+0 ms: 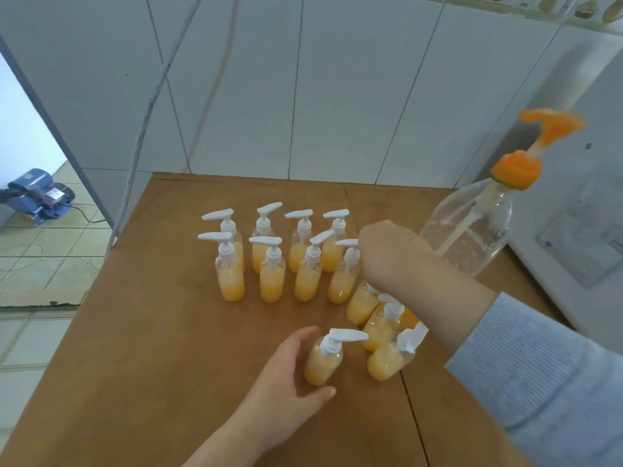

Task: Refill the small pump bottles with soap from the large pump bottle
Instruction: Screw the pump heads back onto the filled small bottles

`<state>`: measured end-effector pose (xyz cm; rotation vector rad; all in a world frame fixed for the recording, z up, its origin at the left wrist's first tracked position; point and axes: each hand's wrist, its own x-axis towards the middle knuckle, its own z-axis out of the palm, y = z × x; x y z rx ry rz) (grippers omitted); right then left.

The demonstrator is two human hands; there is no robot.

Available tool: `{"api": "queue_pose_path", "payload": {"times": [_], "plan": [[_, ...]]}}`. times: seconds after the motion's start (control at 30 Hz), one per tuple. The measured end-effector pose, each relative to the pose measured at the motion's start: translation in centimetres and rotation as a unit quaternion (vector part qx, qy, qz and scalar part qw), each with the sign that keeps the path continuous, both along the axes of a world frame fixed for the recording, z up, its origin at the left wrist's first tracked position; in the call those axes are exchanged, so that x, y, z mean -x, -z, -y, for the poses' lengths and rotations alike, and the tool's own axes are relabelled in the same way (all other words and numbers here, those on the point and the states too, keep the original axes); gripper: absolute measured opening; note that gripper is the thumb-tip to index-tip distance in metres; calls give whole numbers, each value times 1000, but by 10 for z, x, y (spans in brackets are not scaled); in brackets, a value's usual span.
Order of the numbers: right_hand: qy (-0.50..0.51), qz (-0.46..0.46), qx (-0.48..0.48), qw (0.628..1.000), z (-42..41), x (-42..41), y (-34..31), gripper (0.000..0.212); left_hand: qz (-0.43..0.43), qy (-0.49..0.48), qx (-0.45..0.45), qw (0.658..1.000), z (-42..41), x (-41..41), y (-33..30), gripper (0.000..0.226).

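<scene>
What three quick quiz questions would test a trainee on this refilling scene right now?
1. True or false: the large pump bottle looks nearly empty.
2. Which hand cups the nearest small bottle? A left hand, B right hand
3. Fill in: the large bottle's pump head is ___ in colour.

Key: 1 true; 2 A; 3 orange.

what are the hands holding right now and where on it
The left hand cups the nearest small pump bottle around its body. The right hand holds the tilted large pump bottle low on its body; the fingers are hidden.
</scene>
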<state>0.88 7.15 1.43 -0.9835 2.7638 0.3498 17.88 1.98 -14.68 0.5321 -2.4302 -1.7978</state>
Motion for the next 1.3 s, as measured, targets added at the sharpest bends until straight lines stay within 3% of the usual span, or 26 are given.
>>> {"api": "queue_pose_path", "payload": {"times": [0.13,0.23,0.33,0.43,0.6,0.9,1.0,1.07,1.13,1.23,1.3], "plan": [[-25,19,36,999,2,-11,3,26,-3,-41,70,997,-10,10,-12,50],[-72,65,46,994,6,-17,0,17,-12,-100,32,994,-5,4,-10,42],[-101,99,81,987,13,-23,1,31,-38,-231,-41,971,19,-5,-18,34],[-124,116,113,979,24,-30,6,26,-44,-292,7,955,51,-13,-27,29],[-157,157,172,960,41,-44,16,26,-12,-303,68,950,74,-18,-34,42],[-188,170,186,949,50,-46,25,29,-6,-281,49,958,87,-11,-16,40],[-186,181,185,948,40,-42,11,32,-1,-280,39,959,91,-11,-5,52],[-159,172,219,947,24,-34,-3,34,-16,-332,72,940,85,-18,-1,66],[-112,144,281,942,0,-24,-19,26,-122,-384,163,900,67,-27,-2,50],[-18,95,322,942,-41,-15,-38,12,-287,-268,275,878,28,-29,-5,28],[36,91,306,947,-67,-16,-39,15,-295,-121,256,912,4,-14,-7,24]]}}
